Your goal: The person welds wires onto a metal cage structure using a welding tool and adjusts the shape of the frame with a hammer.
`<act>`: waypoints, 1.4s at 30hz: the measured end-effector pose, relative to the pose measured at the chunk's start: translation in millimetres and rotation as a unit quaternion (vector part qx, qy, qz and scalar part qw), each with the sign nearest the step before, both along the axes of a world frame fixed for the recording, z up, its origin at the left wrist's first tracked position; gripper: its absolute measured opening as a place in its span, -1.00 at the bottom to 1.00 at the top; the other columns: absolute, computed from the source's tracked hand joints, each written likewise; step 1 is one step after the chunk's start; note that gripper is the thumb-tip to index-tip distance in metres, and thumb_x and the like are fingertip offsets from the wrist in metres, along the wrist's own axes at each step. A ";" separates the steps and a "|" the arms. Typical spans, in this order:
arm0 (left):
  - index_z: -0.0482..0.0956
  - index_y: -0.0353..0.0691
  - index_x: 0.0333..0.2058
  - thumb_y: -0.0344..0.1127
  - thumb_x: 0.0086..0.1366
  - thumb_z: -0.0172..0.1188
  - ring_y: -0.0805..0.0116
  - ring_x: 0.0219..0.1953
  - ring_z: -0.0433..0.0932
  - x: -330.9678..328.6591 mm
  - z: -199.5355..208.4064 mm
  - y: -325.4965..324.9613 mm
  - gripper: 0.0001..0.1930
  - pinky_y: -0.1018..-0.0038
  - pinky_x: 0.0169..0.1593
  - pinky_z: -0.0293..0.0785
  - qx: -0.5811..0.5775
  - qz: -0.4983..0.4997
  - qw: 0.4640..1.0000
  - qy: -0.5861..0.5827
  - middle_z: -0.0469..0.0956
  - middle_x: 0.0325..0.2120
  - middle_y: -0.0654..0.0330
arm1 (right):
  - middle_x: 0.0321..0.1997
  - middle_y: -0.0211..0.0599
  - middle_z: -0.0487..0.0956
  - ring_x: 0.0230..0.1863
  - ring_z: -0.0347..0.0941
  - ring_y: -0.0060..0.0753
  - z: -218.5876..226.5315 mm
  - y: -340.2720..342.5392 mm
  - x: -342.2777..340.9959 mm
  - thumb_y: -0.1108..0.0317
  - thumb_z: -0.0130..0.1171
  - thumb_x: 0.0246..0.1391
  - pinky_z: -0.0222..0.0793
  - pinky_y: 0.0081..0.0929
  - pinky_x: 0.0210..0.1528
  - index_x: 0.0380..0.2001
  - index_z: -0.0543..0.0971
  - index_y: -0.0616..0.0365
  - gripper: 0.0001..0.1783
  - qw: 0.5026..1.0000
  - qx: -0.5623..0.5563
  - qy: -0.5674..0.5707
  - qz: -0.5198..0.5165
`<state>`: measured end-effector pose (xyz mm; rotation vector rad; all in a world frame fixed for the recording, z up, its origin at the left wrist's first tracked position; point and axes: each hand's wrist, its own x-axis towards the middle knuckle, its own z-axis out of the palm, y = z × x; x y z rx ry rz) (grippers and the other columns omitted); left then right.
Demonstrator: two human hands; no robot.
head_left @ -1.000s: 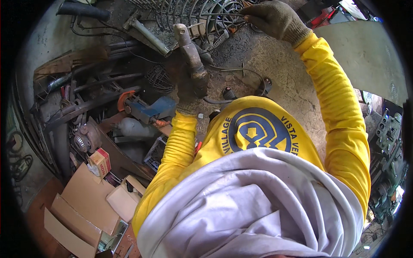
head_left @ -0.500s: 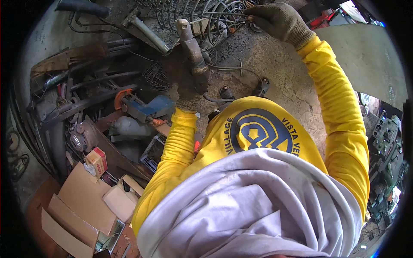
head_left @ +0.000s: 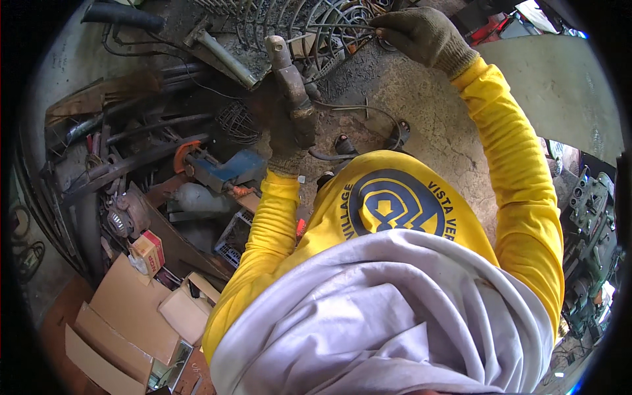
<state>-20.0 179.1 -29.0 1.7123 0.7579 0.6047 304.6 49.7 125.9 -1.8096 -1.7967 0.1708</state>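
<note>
My left hand [head_left: 282, 141], in a dark, dirty glove, closes around the lower part of a brown metal shaft [head_left: 284, 74] with a hole through its rounded top end. The shaft's lower part looks wrapped; shadow hides most of the fingers. At the top, my right hand [head_left: 421, 33], in a brown knit glove, pinches with thumb and fingertips at the edge of a grille of curved metal rods [head_left: 322, 29]. Exactly which rod it grips is too small to tell. Left of the shaft lies a T-shaped metal pipe [head_left: 227, 58].
A cable [head_left: 368, 107] runs across the concrete floor near my sandalled feet [head_left: 398, 135]. Scrap metal bars [head_left: 125, 164], a blue tool with an orange part [head_left: 230, 164] and cardboard boxes [head_left: 131, 303] crowd the left. Machine parts [head_left: 589, 217] and a grey sheet [head_left: 553, 85] stand right.
The view has shifted slightly. My right hand stays at the grille's edge, a little lower and further left in the picture. My left hand keeps its grip on the shaft.
</note>
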 end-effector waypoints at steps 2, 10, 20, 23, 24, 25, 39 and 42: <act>0.46 -0.27 0.06 -0.07 0.51 -0.04 0.48 -0.37 0.52 7.4 11.7 -3.0 -0.61 0.54 -0.29 0.50 -0.142 -0.013 0.988 -0.053 0.54 -0.30 0.25 | -0.27 -0.11 0.71 -0.31 0.66 -0.06 -1.1 0.0 0.0 0.27 0.28 0.12 0.60 -0.26 -0.25 -0.15 0.72 0.08 -0.75 1.000 -0.002 -0.004 -0.003; 0.43 -0.30 0.10 -0.17 0.49 -0.02 0.39 -0.25 0.56 13.5 20.4 -9.6 -0.64 0.47 -0.16 0.54 -0.064 0.002 0.997 -0.052 0.55 -0.22 0.21 | -0.26 -0.11 0.72 -0.29 0.67 -0.08 -3.3 0.2 3.1 0.29 0.28 0.12 0.60 -0.27 -0.24 -0.14 0.71 0.10 -0.74 1.000 0.011 0.001 0.009; 0.44 -0.31 0.12 -0.09 0.55 -0.05 0.37 -0.10 0.60 12.1 -12.3 3.1 -0.59 0.45 -0.02 0.56 -0.635 -0.201 0.627 -0.405 0.57 -0.09 0.14 | -0.27 -0.10 0.71 -0.31 0.67 -0.06 1.2 1.8 -0.5 0.27 0.28 0.12 0.60 -0.25 -0.25 -0.14 0.71 0.10 -0.74 1.000 -0.016 -0.012 0.003; 0.43 -0.30 0.14 -0.10 0.53 -0.01 0.42 -0.15 0.58 13.5 1.3 -9.1 -0.59 0.49 -0.12 0.55 -0.498 -0.052 0.807 -0.314 0.56 -0.14 0.19 | -0.29 -0.10 0.71 -0.32 0.66 -0.05 -1.2 -0.4 1.2 0.26 0.28 0.12 0.59 -0.24 -0.26 -0.16 0.71 0.09 -0.75 1.000 -0.016 -0.007 -0.006; 0.42 -0.29 0.15 -0.12 0.52 0.01 0.44 -0.18 0.57 12.9 5.8 -12.5 -0.60 0.51 -0.16 0.54 -0.448 -0.013 0.848 -0.285 0.56 -0.15 0.21 | -0.29 -0.10 0.71 -0.32 0.66 -0.05 -0.4 0.2 1.3 0.26 0.28 0.12 0.59 -0.24 -0.26 -0.16 0.71 0.09 -0.75 1.000 -0.010 -0.010 -0.001; 0.39 -0.29 0.17 -0.17 0.49 0.06 0.46 -0.20 0.55 12.5 7.3 -13.7 -0.59 0.53 -0.19 0.53 -0.433 -0.027 0.854 -0.286 0.54 -0.16 0.21 | -0.30 -0.10 0.71 -0.32 0.66 -0.05 0.1 0.7 1.3 0.26 0.28 0.12 0.59 -0.24 -0.27 -0.17 0.71 0.09 -0.76 1.000 -0.003 -0.012 0.003; 0.47 -0.23 -0.17 -0.10 0.32 0.22 0.31 -0.23 0.56 17.1 -2.4 -0.9 -0.69 0.43 -0.13 0.59 -0.369 -0.015 0.912 -0.176 0.52 -0.23 0.16 | -0.32 -0.10 0.70 -0.34 0.65 -0.05 -0.7 1.5 -0.1 0.26 0.28 0.12 0.58 -0.24 -0.28 -0.19 0.72 0.08 -0.77 1.000 0.000 -0.016 0.004; 0.40 -0.24 0.04 -0.11 0.28 0.29 0.23 -0.14 0.58 18.6 33.1 -17.0 -0.53 0.34 -0.06 0.57 0.189 0.007 0.981 0.050 0.55 -0.13 0.10 | -0.32 -0.10 0.70 -0.34 0.65 -0.05 2.8 5.3 -2.6 0.26 0.28 0.12 0.58 -0.25 -0.28 -0.17 0.71 0.08 -0.76 1.000 -0.021 -0.012 0.004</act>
